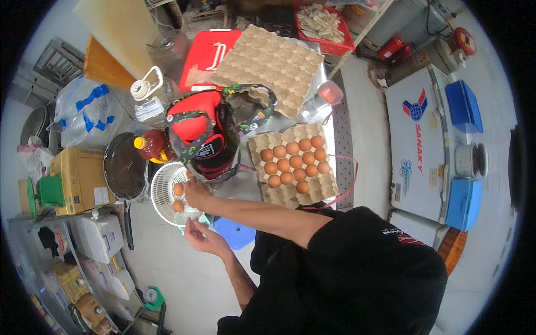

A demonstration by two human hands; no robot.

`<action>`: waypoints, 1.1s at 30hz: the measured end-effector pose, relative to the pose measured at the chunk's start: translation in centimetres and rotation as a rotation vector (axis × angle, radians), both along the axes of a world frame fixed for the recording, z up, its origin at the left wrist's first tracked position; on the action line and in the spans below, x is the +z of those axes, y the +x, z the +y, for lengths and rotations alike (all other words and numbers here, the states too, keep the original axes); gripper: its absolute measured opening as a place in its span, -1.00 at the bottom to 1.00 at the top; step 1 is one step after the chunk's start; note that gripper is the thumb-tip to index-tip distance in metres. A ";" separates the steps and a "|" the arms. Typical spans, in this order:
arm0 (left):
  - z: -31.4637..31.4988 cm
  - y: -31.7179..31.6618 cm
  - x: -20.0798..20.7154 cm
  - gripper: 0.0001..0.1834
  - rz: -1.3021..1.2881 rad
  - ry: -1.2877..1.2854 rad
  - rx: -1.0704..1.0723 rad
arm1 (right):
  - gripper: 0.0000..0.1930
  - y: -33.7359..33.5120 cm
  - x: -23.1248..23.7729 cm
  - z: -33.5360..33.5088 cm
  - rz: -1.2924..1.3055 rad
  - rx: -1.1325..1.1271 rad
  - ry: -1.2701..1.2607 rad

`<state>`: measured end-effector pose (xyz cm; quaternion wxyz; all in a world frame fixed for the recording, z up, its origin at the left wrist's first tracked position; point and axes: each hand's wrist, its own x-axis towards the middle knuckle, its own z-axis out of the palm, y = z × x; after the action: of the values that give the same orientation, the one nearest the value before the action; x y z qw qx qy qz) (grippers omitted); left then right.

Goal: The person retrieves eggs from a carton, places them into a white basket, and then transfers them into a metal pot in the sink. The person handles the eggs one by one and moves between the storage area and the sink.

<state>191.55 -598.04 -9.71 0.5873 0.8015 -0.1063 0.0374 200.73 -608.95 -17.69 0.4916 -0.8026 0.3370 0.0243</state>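
My right hand reaches over the rim of a white round plastic basket. Its fingers point down inside, and what they hold, if anything, is hidden. Beside them in the basket lie two brown eggs, an upper egg and a lower egg. My left hand is held palm up at the basket's near edge, fingers loosely apart, with nothing in it. To the right, a cardboard egg tray carries several brown eggs, with some bare cups along its lower side.
Behind the basket are a red and black bag, an oil bottle with a yellow cap and a black pan. Another egg tray lies near a red lid. A blue stool stands below; a white chest freezer is at right.
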 end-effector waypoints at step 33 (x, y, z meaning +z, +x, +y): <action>-14.6 -10.8 -0.7 -0.67 0.485 0.463 -1.026 | -0.48 -45.4 6.0 -15.1 0.289 -0.631 -0.273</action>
<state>180.77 -612.64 -10.37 0.3485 0.7404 -0.3475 -0.4577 155.35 -624.05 -11.71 0.3110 -0.7056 0.6338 -0.0606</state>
